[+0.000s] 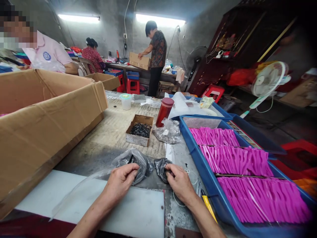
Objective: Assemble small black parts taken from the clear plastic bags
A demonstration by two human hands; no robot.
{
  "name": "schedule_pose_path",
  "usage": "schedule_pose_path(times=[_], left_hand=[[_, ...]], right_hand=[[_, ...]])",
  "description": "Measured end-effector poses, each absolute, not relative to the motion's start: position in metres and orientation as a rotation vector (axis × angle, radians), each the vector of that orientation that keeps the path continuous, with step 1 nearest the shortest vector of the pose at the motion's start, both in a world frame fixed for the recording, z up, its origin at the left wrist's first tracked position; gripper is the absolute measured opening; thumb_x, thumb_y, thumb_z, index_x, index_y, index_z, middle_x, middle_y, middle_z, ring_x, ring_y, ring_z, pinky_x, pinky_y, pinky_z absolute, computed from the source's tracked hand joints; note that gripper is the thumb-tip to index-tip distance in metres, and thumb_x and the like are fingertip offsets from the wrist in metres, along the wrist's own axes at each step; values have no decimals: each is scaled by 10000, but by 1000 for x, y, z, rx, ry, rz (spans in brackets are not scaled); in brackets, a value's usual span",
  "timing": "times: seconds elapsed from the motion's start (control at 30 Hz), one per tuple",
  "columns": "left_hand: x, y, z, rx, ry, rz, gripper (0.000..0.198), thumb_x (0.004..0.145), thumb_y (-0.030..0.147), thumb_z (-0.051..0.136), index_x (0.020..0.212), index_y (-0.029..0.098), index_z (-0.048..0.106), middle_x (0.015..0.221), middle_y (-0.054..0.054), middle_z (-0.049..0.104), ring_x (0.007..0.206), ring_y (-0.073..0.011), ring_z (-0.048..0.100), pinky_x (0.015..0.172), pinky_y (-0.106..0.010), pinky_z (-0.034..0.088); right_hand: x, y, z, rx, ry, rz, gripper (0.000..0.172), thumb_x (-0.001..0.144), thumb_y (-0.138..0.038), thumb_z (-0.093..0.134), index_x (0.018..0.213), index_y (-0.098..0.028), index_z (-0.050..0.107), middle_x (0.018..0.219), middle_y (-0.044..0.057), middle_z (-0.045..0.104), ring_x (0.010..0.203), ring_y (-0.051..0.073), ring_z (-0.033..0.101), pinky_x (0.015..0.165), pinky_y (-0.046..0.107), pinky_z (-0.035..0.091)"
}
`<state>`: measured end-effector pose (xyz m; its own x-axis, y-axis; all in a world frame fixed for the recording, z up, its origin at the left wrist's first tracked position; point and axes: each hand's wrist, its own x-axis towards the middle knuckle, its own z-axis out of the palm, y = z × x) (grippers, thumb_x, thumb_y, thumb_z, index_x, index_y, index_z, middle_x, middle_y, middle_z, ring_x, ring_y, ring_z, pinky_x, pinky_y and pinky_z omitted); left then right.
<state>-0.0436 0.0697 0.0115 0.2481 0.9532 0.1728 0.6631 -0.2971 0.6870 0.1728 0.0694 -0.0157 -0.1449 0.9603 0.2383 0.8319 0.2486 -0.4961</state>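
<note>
Two clear plastic bags with dark contents lie side by side on the worktable. My left hand (123,178) pinches the rim of the larger left bag (142,168), whose loose plastic trails toward the lower left. On the smaller right bag (161,168), the fingers of my right hand (178,181) are closed at its right edge; the fingertips are partly hidden. Beyond the bags stands a small cardboard box (137,141) of small dark metal pieces. Behind the right bag is another clear bag (168,132) of small parts, beside a red cylinder (164,111).
A large cardboard box (56,122) fills the left side. At right, a blue tray (198,158) holds magenta pieces (262,198). A yellow-handled tool (209,208) lies beside it. A white board (138,208) is in front. Several people are in the background.
</note>
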Motion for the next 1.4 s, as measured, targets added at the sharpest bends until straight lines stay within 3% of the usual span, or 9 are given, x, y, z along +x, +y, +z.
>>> schedule_pose_path(times=[0.2, 0.4, 0.6, 0.73, 1.13, 1.4], left_hand=[[-41, 68, 15, 2047, 1487, 768, 179, 763, 216, 404, 785, 196, 580, 643, 40, 611, 577, -109, 556, 545, -177, 409], [-41, 69, 16, 2038, 1507, 750, 157, 758, 232, 414, 755, 193, 566, 561, 49, 548, 505, -99, 507, 504, -178, 389], [-40, 69, 17, 2026, 1399, 940, 145, 743, 179, 438, 694, 172, 574, 684, -8, 569, 653, -129, 539, 604, -216, 413], [-38, 67, 18, 1978, 1382, 999, 142, 732, 179, 459, 694, 174, 596, 655, -12, 572, 622, -132, 535, 586, -229, 423], [-17, 56, 13, 1441, 1277, 936, 120, 654, 211, 535, 697, 140, 621, 631, -5, 599, 566, -121, 524, 524, -197, 420], [1, 47, 14, 1433, 1154, 918, 82, 640, 182, 540, 650, 139, 608, 614, 0, 538, 564, -111, 476, 531, -194, 385]], right_hand=[[177, 69, -15, -1583, -2079, 398, 301, 689, -44, 367, 882, -166, 564, 816, 55, 612, 795, 173, 546, 710, 290, 428], [178, 67, -11, -1560, -2132, 407, 284, 706, -28, 346, 798, -164, 577, 730, 55, 568, 730, 171, 522, 676, 285, 426], [179, 65, -7, -1582, -2081, 448, 248, 746, -66, 339, 769, -161, 567, 738, 61, 570, 736, 172, 529, 671, 278, 426], [179, 62, -1, -1605, -1978, 483, 222, 750, -108, 367, 777, -165, 580, 740, 58, 597, 733, 175, 549, 657, 277, 430], [180, 53, 9, -1547, -1733, 764, 180, 696, -166, 439, 747, -186, 611, 727, 28, 612, 729, 171, 565, 672, 266, 434], [172, 46, 12, -1446, -1280, 1074, 132, 592, -237, 569, 688, -165, 621, 639, 14, 603, 610, 169, 546, 581, 275, 436]])
